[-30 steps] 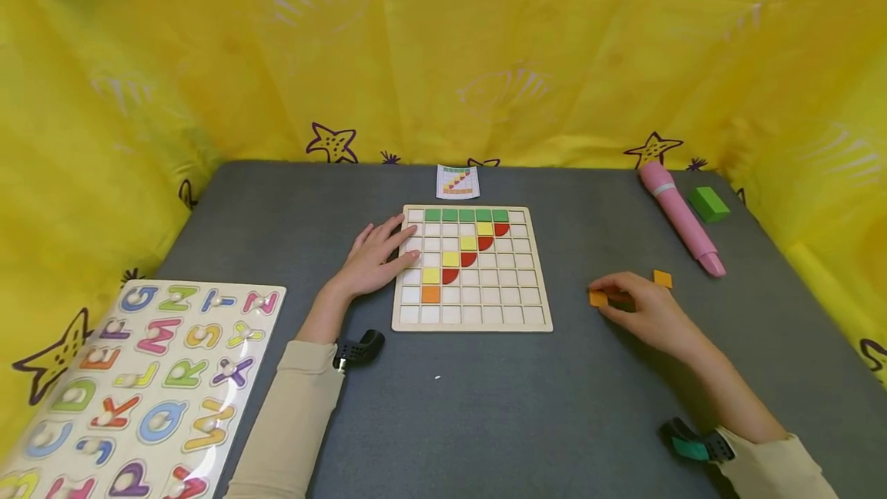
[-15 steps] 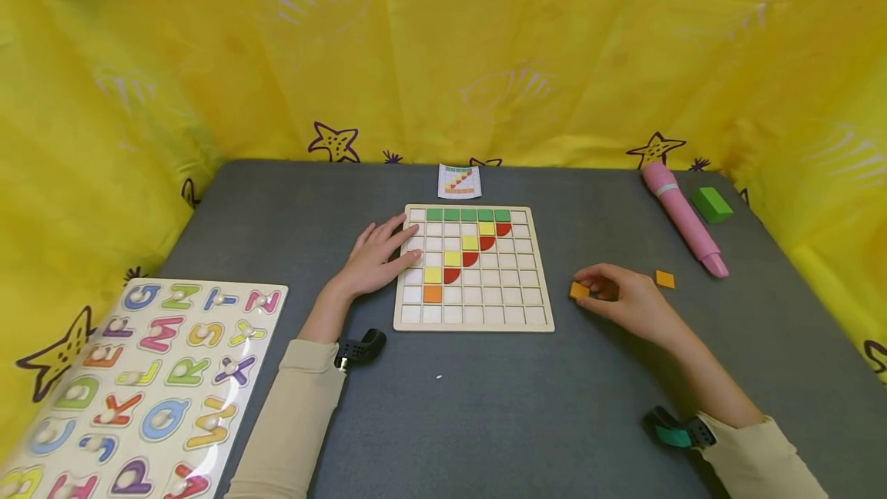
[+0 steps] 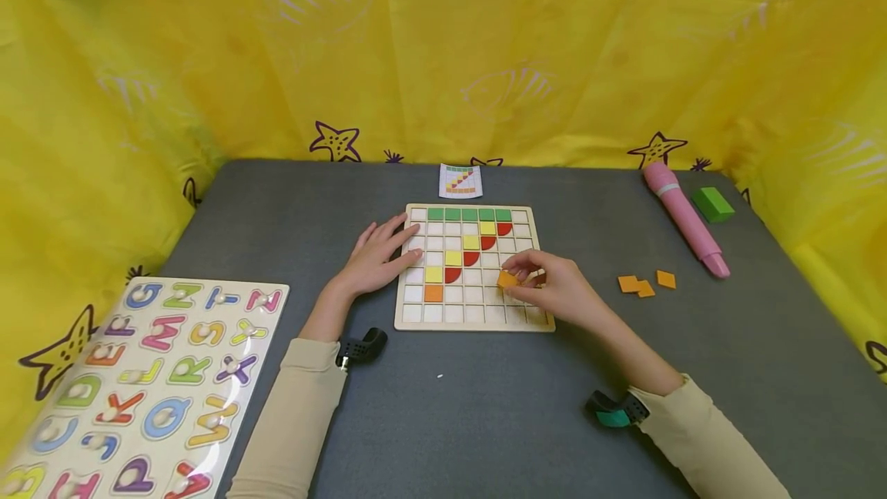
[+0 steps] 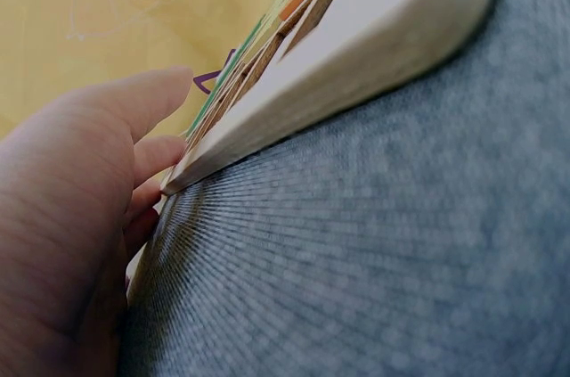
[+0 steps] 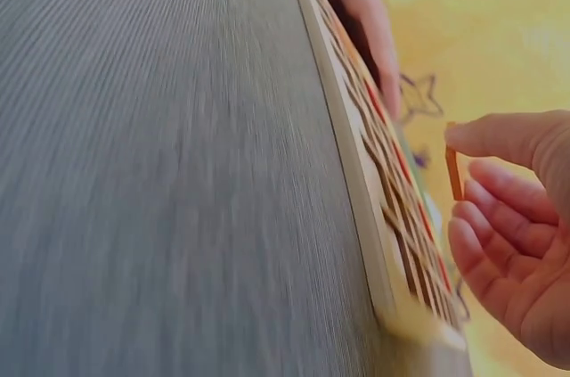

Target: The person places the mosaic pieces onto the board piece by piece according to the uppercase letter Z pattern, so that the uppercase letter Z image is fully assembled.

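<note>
My right hand [image 3: 554, 283] pinches an orange square tile [image 3: 507, 279] between thumb and fingers, above the right half of the wooden grid board [image 3: 474, 327]. In the right wrist view that tile [image 5: 454, 172] is seen edge-on, apart from the board. My left hand [image 3: 377, 259] rests on the board's left edge, fingers spread. Green squares [image 3: 469, 215] run along the top row of the board. Yellow squares [image 3: 453, 258] and red quarter-round tiles [image 3: 471, 258] step down diagonally to one orange square [image 3: 433, 293] at lower left.
Loose orange tiles [image 3: 645, 289] lie right of the board. Behind it is a small pattern card [image 3: 460, 181]. A pink microphone-shaped toy [image 3: 686, 218] and a green block [image 3: 711, 205] lie at the far right, and an alphabet puzzle board [image 3: 273, 314] at the left.
My right hand has carried the orange tile leftward from the table to above the board, uncovering more loose orange tiles. My left hand has stayed on the board's edge.
</note>
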A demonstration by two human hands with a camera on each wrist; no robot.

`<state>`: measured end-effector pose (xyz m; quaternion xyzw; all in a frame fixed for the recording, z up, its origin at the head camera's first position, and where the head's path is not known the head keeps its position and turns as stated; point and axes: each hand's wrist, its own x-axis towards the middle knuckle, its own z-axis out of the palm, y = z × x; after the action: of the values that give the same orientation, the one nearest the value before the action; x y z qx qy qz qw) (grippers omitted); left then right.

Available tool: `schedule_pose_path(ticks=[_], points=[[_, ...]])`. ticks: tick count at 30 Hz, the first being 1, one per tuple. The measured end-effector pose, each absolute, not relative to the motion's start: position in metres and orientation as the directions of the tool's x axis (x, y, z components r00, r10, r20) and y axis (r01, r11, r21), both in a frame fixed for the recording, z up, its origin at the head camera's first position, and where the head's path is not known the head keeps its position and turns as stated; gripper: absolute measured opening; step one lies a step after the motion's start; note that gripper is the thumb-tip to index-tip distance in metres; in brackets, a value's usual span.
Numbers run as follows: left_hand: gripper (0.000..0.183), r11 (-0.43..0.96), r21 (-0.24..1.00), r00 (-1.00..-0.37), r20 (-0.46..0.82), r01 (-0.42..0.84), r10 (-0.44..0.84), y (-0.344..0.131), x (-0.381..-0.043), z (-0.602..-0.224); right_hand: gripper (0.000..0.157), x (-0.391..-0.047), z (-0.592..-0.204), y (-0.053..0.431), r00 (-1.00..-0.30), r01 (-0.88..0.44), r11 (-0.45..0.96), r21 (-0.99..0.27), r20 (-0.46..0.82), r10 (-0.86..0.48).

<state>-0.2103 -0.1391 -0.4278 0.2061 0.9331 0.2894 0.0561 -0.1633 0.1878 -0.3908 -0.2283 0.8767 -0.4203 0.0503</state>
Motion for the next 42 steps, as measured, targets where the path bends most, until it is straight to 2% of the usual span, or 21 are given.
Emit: schedule_pose_path(ticks=[6,18,32,42], points=[[0.061,0.746,0.564,-0.909,0.02,0.355,0.417,-0.139,-0.21,-0.428,0.029,-0.165,-0.394,0.156,-0.851,-0.412,0.511,-0.754,0.119,-0.511],[0.059,0.749,0.56,-0.91,0.023,0.355,0.414,-0.138,-0.209,-0.427,0.016,-0.167,-0.403,0.123,-0.734,-0.607,0.502,-0.616,0.193,-0.652],[0.059,0.753,0.563,-0.914,0.012,0.341,0.405,-0.139,-0.209,-0.425,0.014,-0.167,-0.406,0.125,-0.714,-0.628,0.491,-0.604,0.195,-0.672],[0.06,0.749,0.558,-0.91,0.031,0.359,0.413,-0.139,-0.209,-0.428,0.014,-0.167,-0.405,0.128,-0.729,-0.594,0.469,-0.654,0.189,-0.658]])
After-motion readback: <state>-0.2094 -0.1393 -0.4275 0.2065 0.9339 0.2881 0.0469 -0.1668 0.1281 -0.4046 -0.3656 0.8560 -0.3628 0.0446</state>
